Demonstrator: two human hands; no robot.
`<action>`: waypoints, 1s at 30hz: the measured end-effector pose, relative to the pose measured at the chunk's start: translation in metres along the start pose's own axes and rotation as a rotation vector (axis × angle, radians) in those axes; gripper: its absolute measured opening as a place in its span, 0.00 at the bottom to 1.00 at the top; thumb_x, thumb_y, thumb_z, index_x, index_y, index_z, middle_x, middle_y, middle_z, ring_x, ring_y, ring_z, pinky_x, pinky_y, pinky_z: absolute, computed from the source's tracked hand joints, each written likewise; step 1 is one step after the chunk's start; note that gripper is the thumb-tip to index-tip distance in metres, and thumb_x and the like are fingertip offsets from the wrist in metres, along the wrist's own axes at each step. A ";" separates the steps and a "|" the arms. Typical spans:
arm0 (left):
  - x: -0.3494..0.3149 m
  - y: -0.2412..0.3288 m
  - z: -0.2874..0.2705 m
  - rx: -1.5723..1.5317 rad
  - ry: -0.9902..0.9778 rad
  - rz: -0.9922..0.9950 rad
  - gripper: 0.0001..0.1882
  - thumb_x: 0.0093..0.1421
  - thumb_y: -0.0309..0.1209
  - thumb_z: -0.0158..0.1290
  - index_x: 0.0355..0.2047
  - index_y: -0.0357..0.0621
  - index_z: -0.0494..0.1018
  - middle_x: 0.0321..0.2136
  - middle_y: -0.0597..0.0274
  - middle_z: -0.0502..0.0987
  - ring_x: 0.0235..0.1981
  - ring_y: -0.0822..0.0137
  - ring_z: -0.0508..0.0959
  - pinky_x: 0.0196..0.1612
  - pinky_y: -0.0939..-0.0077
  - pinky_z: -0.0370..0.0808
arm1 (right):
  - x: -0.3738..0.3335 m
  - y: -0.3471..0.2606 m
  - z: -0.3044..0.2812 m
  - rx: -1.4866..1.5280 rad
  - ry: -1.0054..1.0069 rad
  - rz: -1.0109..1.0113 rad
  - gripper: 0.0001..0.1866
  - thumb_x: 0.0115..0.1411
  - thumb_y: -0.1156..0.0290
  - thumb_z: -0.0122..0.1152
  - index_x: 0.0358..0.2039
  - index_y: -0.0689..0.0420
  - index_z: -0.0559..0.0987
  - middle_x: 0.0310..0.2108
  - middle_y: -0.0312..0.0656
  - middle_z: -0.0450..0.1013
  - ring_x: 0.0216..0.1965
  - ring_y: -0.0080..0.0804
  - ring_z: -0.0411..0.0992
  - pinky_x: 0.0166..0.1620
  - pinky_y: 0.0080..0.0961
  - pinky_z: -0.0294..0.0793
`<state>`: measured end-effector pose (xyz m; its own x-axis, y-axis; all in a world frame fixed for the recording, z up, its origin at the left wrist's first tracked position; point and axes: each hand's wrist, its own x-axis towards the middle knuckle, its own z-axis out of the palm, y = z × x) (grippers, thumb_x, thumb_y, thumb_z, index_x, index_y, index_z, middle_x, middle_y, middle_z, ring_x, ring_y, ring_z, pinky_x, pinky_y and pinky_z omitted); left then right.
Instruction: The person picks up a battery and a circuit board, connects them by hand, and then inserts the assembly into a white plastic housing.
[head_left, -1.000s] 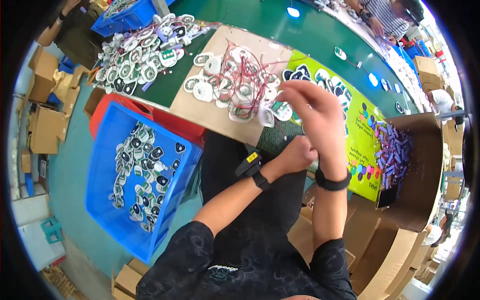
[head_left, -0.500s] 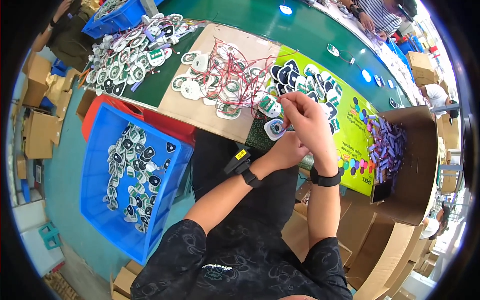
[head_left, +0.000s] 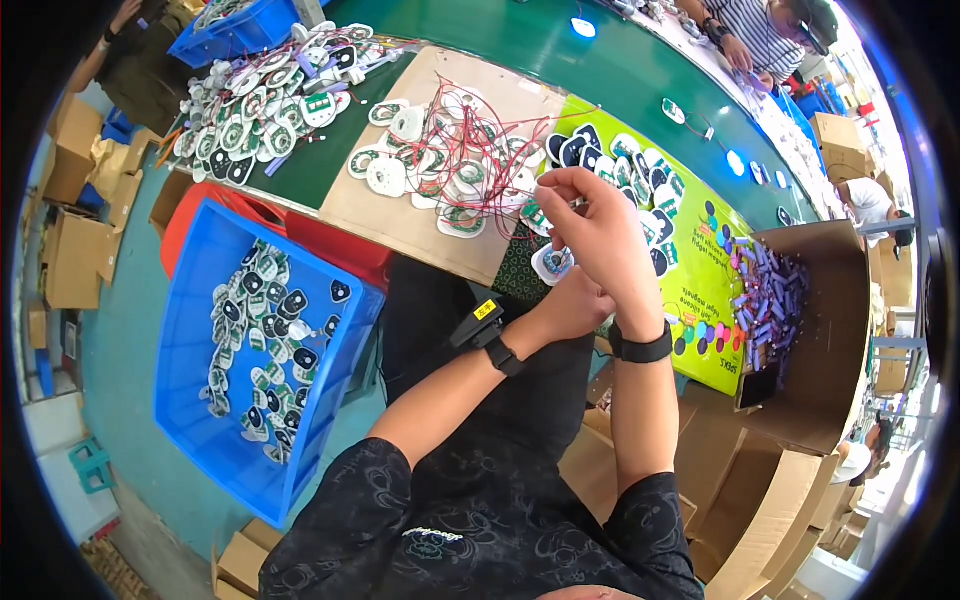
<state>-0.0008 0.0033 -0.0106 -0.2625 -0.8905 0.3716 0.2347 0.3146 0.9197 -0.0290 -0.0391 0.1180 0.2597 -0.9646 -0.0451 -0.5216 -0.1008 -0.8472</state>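
Note:
My right hand (head_left: 598, 222) is raised over the near edge of the work surface, thumb and fingers curled toward each other. Whatever sits between those fingertips, if anything, is too small to make out. Below it, my left hand (head_left: 574, 304) is partly covered by the right wrist, and most of its fingers are hidden. Just beyond the left hand is a white rounded piece with a dark centre (head_left: 553, 264); whether that hand grips it cannot be told. A heap of white discs with green circuit boards and red wires (head_left: 465, 170) lies beyond, on cardboard.
Black-and-white pieces (head_left: 640, 170) cover part of a lime-green printed sheet (head_left: 712, 340). At the right, a cardboard box (head_left: 825, 330) holds purple cylinders (head_left: 768, 300). A blue bin (head_left: 180, 400) with similar discs stands left. More parts (head_left: 260, 105) are piled back left; a co-worker (head_left: 775, 40) sits across.
My right hand has shifted slightly left and up, its thumb and fingers turning leftward. The left hand has stayed nearly in place, beside the white piece.

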 end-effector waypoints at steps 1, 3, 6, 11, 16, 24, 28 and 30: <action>-0.002 -0.004 -0.003 0.001 0.007 0.002 0.14 0.59 0.24 0.52 0.46 0.34 0.73 0.43 0.51 0.81 0.51 0.57 0.78 0.53 0.62 0.73 | 0.003 -0.005 0.004 -0.030 -0.014 0.010 0.12 0.63 0.68 0.64 0.43 0.62 0.81 0.26 0.36 0.78 0.22 0.19 0.72 0.30 0.21 0.72; -0.003 -0.009 -0.007 0.055 -0.110 0.104 0.27 0.62 0.28 0.56 0.62 0.39 0.67 0.59 0.52 0.73 0.61 0.60 0.71 0.62 0.62 0.67 | 0.007 -0.009 0.008 -0.125 -0.008 -0.083 0.13 0.62 0.67 0.66 0.42 0.61 0.82 0.26 0.36 0.78 0.23 0.21 0.72 0.30 0.22 0.72; -0.008 -0.006 -0.005 -0.151 -0.083 0.101 0.29 0.61 0.29 0.60 0.62 0.39 0.67 0.60 0.53 0.71 0.62 0.59 0.70 0.64 0.62 0.65 | 0.013 -0.009 0.015 -0.256 0.011 -0.195 0.13 0.60 0.65 0.68 0.40 0.60 0.83 0.25 0.38 0.77 0.24 0.24 0.73 0.31 0.24 0.72; -0.011 -0.006 -0.008 -0.185 -0.092 0.146 0.32 0.60 0.30 0.62 0.64 0.41 0.65 0.62 0.54 0.69 0.63 0.60 0.69 0.66 0.64 0.64 | 0.016 -0.005 0.026 -0.389 0.001 -0.262 0.10 0.56 0.67 0.69 0.35 0.60 0.84 0.27 0.43 0.77 0.27 0.35 0.77 0.33 0.30 0.74; -0.011 -0.007 -0.004 -0.222 -0.099 0.157 0.26 0.61 0.22 0.54 0.61 0.43 0.66 0.58 0.57 0.71 0.63 0.62 0.68 0.65 0.64 0.64 | 0.012 0.005 0.022 -0.539 -0.059 -0.320 0.08 0.56 0.69 0.68 0.34 0.58 0.85 0.29 0.45 0.78 0.32 0.44 0.78 0.38 0.35 0.76; -0.007 -0.006 -0.007 -0.180 -0.089 0.108 0.27 0.62 0.27 0.58 0.62 0.40 0.66 0.59 0.53 0.71 0.59 0.60 0.72 0.62 0.66 0.67 | 0.010 -0.001 0.022 -0.347 -0.022 -0.237 0.09 0.60 0.66 0.65 0.34 0.57 0.85 0.29 0.49 0.78 0.32 0.47 0.78 0.39 0.39 0.76; -0.008 -0.002 -0.009 -0.167 -0.102 0.042 0.28 0.60 0.29 0.60 0.61 0.39 0.67 0.58 0.53 0.72 0.59 0.59 0.72 0.62 0.65 0.66 | 0.013 0.005 0.025 -0.406 0.028 -0.228 0.11 0.61 0.65 0.65 0.37 0.60 0.85 0.32 0.48 0.80 0.32 0.40 0.79 0.36 0.31 0.76; -0.010 -0.006 -0.008 -0.137 -0.077 0.142 0.30 0.58 0.30 0.61 0.60 0.38 0.68 0.58 0.52 0.73 0.59 0.58 0.72 0.62 0.65 0.66 | 0.013 0.007 0.028 -0.411 0.103 -0.252 0.11 0.62 0.66 0.65 0.38 0.60 0.85 0.30 0.47 0.79 0.29 0.39 0.77 0.35 0.30 0.75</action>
<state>0.0080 0.0080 -0.0211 -0.2870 -0.8109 0.5100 0.3986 0.3830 0.8333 -0.0063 -0.0455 0.0964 0.3479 -0.9149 0.2046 -0.7356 -0.4017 -0.5455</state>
